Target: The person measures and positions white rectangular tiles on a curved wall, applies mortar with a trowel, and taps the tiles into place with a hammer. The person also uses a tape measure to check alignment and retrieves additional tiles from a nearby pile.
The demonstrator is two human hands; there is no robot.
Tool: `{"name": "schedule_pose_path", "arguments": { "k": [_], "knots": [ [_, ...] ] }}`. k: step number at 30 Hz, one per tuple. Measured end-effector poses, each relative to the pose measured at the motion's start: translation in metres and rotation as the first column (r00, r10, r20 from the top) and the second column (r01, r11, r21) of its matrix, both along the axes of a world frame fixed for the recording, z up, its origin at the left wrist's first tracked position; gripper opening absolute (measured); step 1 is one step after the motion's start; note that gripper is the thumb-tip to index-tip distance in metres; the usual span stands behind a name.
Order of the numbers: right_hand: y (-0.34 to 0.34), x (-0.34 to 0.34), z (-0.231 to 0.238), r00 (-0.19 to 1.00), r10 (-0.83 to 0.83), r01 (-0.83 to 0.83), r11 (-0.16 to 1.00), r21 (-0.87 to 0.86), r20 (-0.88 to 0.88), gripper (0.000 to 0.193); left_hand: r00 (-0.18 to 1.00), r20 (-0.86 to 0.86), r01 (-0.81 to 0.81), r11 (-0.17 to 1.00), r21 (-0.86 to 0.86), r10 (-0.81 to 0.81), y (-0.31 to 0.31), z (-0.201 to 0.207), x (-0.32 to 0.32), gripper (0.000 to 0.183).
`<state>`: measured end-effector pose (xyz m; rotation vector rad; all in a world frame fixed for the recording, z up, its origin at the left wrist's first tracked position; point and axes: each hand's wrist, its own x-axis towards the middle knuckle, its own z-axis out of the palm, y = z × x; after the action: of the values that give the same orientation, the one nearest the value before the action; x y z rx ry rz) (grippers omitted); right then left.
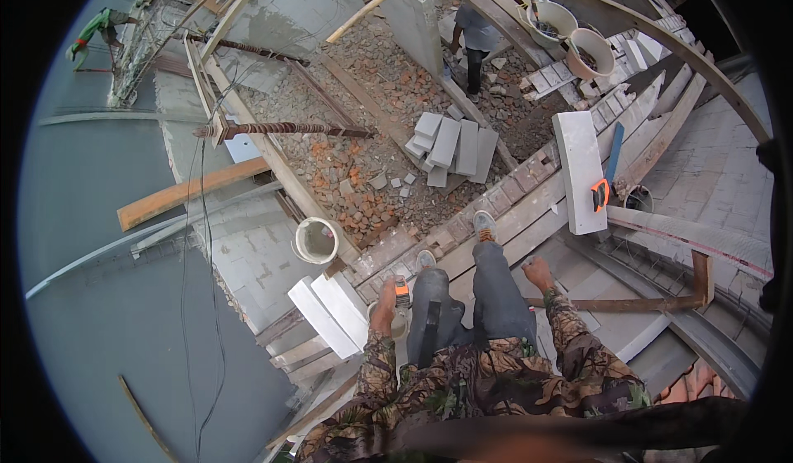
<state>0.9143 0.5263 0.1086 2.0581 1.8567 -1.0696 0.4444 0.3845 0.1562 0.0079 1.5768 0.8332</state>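
Observation:
My left hand [383, 308] hangs beside my left thigh, closed around a small boxy orange-and-black tape measure [402, 292]. Away from my right thigh, my right hand [538, 274] has its fingers curled; its palm is hidden and nothing sticks out of it. Long white blocks [337, 310] lie beside my left hand, close to a white bucket [315, 241]. Ahead of my right hand, a long white block [581, 170] rests on the wall. Against it is a handsaw [600, 194] with an orange-and-black handle and blue blade.
My shoes stand on a narrow brick-and-board wall top [450, 258]. Beyond it, several grey blocks [453, 145] are piled on rubble [382, 199]. Two mortar buckets [590, 53] stand at far right. One person [476, 29] is on the rubble, another [97, 27] far left. Cables [205, 240] hang at left.

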Motion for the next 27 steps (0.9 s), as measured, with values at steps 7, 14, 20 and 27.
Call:
{"name": "schedule_pose_path", "arguments": {
  "k": [7, 14, 20, 27],
  "knots": [
    [0.192, -0.119, -0.103, 0.912, 0.378, -0.391, 0.918, -0.065, -0.158, 0.051, 0.981, 0.115, -0.153, 0.987, -0.041, 0.157, 0.041, 0.0, 0.083, 0.03],
    [0.23, -0.209, -0.213, 0.885, 0.427, -0.463, 0.852, -0.243, -0.188, 0.067, 0.962, -0.174, 0.199, 0.976, -0.091, -0.213, 0.088, -0.146, 0.105, 0.032],
    [0.226, -0.245, -0.311, 0.834, 0.534, -0.546, 0.759, -0.355, -0.14, 0.067, 0.618, -0.469, 0.699, 0.714, -0.039, -0.631, 0.175, -0.227, 0.084, 0.051],
    [0.289, -0.24, -0.456, 0.519, 0.854, -0.837, 0.515, -0.184, 0.027, 0.042, 0.25, -0.569, 0.904, 0.399, -0.152, -0.783, 0.231, -0.231, 0.073, 0.059]
  ]
}}
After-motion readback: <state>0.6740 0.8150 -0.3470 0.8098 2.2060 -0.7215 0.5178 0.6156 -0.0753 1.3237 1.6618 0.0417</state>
